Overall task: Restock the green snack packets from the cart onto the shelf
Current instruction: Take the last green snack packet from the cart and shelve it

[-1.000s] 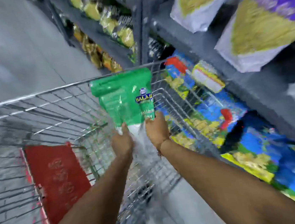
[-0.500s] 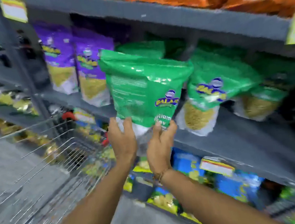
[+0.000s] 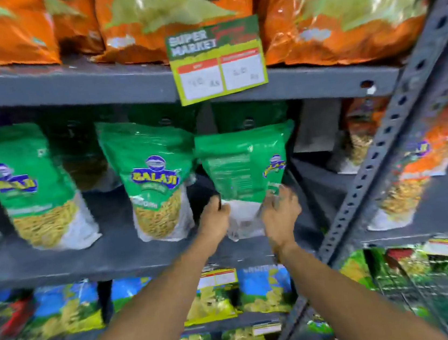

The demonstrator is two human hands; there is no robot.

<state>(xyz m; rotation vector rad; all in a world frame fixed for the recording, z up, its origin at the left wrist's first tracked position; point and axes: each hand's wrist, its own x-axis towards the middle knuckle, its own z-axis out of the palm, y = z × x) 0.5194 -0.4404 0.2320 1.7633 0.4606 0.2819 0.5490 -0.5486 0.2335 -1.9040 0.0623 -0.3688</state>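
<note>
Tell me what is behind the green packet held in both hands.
Behind the held green packet another green packet shows its top edge in the shadow under the upper shelf. The held packet covers the rest, so how many stand behind cannot be seen.

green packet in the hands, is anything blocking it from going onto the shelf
Nothing visible blocks it. Both hands, left and right, hold the green packet by its bottom, over a bare stretch of the grey shelf. A standing packet is close on its left, and the slotted post is to its right.
</note>
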